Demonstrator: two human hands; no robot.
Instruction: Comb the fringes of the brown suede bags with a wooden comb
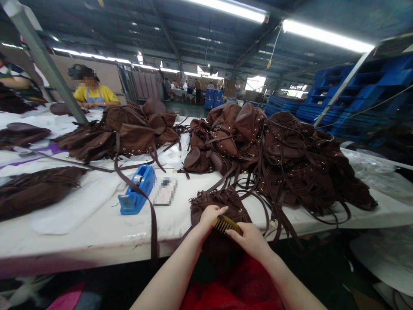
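A dark brown fringed bag [237, 206] with gold eyelets and a drawstring lies at the table's front edge, its lower part hanging over. My left hand [211, 217] is closed on the bag, thumb across its front; the other fingers are mostly hidden. My right hand [248, 237] grips one end of a yellowish wide-toothed comb [227, 224], thumb on top. The comb's far end meets my left hand, its teeth against the bag. Dark shadow hides the part of the bag below the comb.
Piles of similar brown bags [290, 159] cover the table's right and back left [135, 137]. A blue tape dispenser [137, 191] stands left, a strap across it, beside a blurred-out phone-like object [165, 191]. A person in yellow [97, 94] sits across the table. Metal posts [48, 60] rise from the table.
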